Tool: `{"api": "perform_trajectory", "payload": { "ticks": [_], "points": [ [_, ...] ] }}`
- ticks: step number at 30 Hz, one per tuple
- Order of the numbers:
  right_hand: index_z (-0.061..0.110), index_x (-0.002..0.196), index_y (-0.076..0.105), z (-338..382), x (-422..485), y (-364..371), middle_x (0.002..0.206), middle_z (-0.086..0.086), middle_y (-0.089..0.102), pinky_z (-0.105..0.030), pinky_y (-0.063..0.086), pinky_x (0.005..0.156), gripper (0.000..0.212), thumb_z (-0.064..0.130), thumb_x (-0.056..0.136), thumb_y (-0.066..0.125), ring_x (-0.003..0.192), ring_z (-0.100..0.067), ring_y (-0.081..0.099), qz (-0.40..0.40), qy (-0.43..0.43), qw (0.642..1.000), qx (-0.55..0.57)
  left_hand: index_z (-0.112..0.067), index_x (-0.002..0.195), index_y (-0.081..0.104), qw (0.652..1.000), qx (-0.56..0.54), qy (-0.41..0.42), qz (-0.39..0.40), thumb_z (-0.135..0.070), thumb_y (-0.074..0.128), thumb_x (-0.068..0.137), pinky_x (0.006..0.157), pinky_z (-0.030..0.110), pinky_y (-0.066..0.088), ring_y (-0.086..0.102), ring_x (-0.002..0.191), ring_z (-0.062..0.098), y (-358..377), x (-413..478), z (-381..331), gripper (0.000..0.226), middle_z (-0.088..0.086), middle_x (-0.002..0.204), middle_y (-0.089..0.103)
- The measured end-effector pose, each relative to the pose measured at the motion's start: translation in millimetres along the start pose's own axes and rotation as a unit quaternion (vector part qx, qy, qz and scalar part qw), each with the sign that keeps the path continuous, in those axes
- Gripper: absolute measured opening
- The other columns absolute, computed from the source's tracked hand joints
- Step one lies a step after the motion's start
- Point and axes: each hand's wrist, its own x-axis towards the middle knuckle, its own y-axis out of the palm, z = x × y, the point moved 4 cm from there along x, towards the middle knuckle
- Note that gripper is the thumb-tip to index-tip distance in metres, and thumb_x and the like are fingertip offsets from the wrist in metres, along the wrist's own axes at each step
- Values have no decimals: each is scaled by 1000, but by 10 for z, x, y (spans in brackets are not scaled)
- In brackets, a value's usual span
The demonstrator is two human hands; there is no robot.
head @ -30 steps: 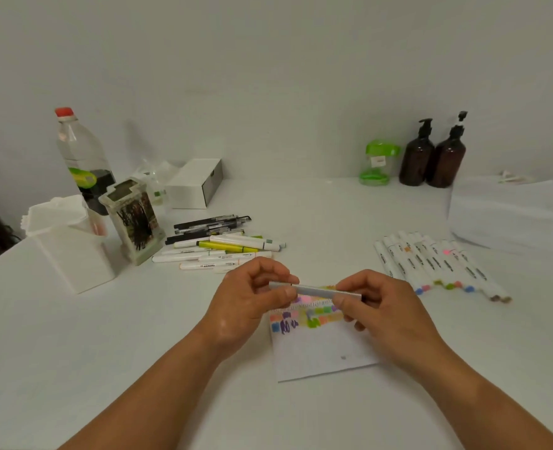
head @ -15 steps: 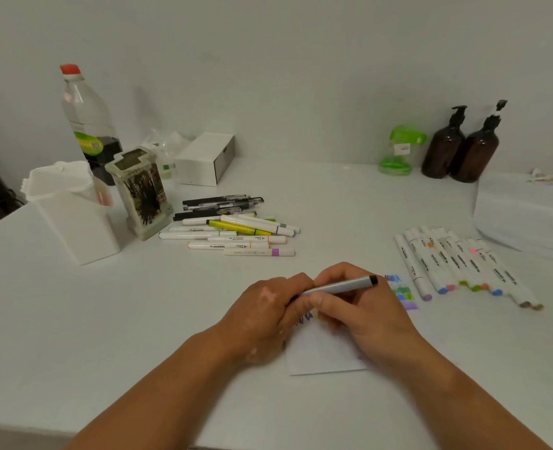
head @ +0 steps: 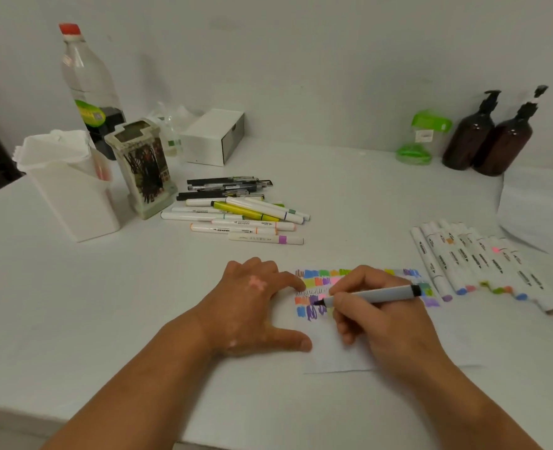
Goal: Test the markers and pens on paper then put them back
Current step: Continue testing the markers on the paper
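My right hand (head: 379, 323) grips a grey marker (head: 385, 294) and its dark tip touches the white paper (head: 333, 355) among several coloured scribbles. My left hand (head: 252, 306) lies flat with spread fingers, pressing the paper's left edge. A row of white markers (head: 473, 261) lies to the right of the paper. A loose pile of markers and black pens (head: 236, 212) lies beyond my left hand. Left of the pile stand a white holder (head: 70, 186) and a patterned pen holder (head: 142, 167).
A plastic bottle (head: 87, 79) and a white box (head: 213, 136) stand at the back left. A green container (head: 422, 138) and two brown pump bottles (head: 492, 134) stand at the back right. A stack of white sheets (head: 541, 206) lies at the far right. The table's front edge runs below my forearms.
Both hands held the marker above the paper; now my left hand has let go and lies flat on the sheet, while my right hand has brought the tip down onto it.
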Motion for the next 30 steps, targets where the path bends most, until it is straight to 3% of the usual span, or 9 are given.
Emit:
{"api": "perform_trajectory", "payload": {
  "ticks": [2,4,9,20,24,30],
  "points": [
    [23,74,72,-7,-26,69,56,-6,65,-23,46,44,6,26,79,70,46,-14,58,18,9,998,-65,-46,138,42,1000,7,-9,4,-90,52,67,96,33,32,38,101,6,-3,-5,6,84,-19,105,48],
    [25,73,71,-34,-24,99,56,-4,65,-21,45,44,15,17,86,72,45,-12,57,23,16,994,-107,-46,139,41,1000,11,-11,9,-89,53,67,97,33,32,38,102,7,-3,-2,-7,85,-18,106,47],
    [28,72,72,-24,-12,137,61,9,68,-16,46,50,18,17,86,74,53,-5,60,18,22,984,-178,-47,138,40,1000,3,-12,21,-93,56,60,96,31,29,34,101,4,12,-1,-23,92,-23,100,38],
    [25,73,72,1,-39,134,61,2,69,-23,50,50,16,16,86,74,51,-10,61,22,32,981,-190,-47,138,41,1000,0,-15,28,-91,59,59,95,30,28,35,100,3,13,-2,-42,92,-24,100,37],
    [26,71,71,3,-34,146,59,5,68,-19,46,48,19,14,85,73,50,-8,59,19,25,980,-198,-46,138,41,999,1,-15,31,-92,58,58,97,30,28,34,99,4,7,-3,-40,94,-25,97,34],
    [22,69,70,24,-38,144,59,6,66,-26,47,51,17,13,84,72,51,-7,57,13,28,979,-202,-46,139,40,999,1,-15,32,-92,58,58,95,30,27,33,99,3,16,0,-34,95,-24,100,36]
  ]
}}
